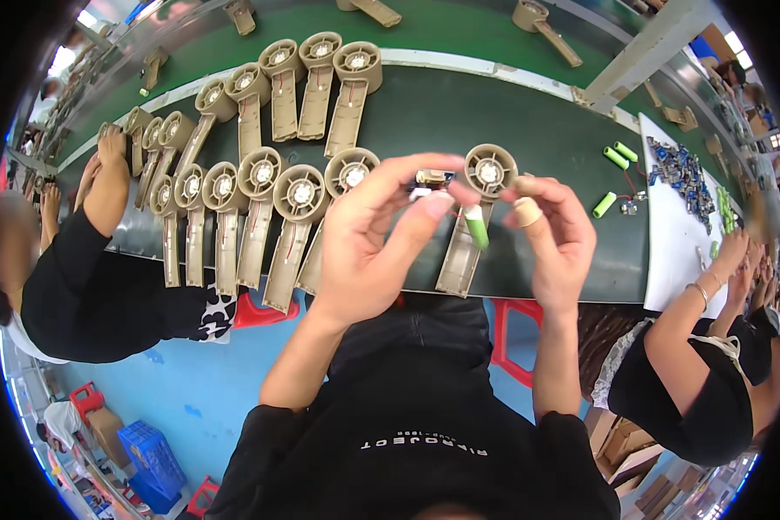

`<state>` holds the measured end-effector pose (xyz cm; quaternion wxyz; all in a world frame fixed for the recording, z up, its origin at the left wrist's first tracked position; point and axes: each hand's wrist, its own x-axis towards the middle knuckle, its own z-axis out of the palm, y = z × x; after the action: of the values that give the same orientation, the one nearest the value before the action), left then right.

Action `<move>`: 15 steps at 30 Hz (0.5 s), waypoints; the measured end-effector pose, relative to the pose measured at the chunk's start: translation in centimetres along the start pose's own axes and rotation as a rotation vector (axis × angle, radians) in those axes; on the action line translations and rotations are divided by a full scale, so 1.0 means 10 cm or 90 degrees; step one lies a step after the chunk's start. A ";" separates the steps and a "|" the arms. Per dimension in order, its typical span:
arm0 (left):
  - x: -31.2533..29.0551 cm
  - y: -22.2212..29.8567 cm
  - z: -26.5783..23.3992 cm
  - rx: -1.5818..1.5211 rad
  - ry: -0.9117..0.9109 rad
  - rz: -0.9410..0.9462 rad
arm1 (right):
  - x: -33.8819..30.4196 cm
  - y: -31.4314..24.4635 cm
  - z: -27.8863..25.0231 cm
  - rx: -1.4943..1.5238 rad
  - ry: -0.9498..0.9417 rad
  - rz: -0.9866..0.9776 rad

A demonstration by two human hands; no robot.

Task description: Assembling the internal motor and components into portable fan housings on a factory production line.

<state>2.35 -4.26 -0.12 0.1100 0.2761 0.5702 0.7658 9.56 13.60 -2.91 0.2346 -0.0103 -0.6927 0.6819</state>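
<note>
My left hand (368, 234) pinches a small circuit board (432, 178) between thumb and forefinger. Close to its thumb hangs a green cylindrical battery cell (476, 227), slightly blurred. My right hand (559, 234) is raised to the right of the cell, its fingers bent in toward a thumb that wears a beige finger cot (527, 211). Whatever lies between those fingertips is too small to make out. Behind and below both hands, a beige handheld-fan shell (459, 260) lies on the dark table with its round fan head away from me.
Two rows of similar fan shells (299, 195) cover the table's left half. At right lie loose green cells (615, 157) and a white sheet (667, 277) bearing a heap of blue circuit boards (680, 178). Co-workers sit on both sides. A post (646, 56) rises at the far right.
</note>
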 end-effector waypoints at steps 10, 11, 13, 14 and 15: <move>-0.16 -0.30 0.11 0.543 -0.130 0.041 | -0.27 0.22 -0.11 -0.022 0.009 0.147; -0.17 -0.34 0.14 0.562 -0.134 0.047 | -0.27 0.24 -0.12 -0.022 0.009 0.148; -0.17 -0.41 0.16 0.554 -0.120 0.039 | -0.27 0.27 -0.13 -0.071 -0.054 0.114; -0.17 -0.43 0.16 0.547 -0.108 0.032 | -0.27 0.29 -0.11 -0.093 -0.048 0.106; -0.16 -0.43 0.15 0.548 -0.109 0.032 | -0.26 0.30 -0.10 -0.091 -0.047 0.106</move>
<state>3.88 -2.38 -4.29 0.0133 0.3732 0.8193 0.4350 11.26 13.91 -6.64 0.1499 -0.0595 -0.7447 0.6476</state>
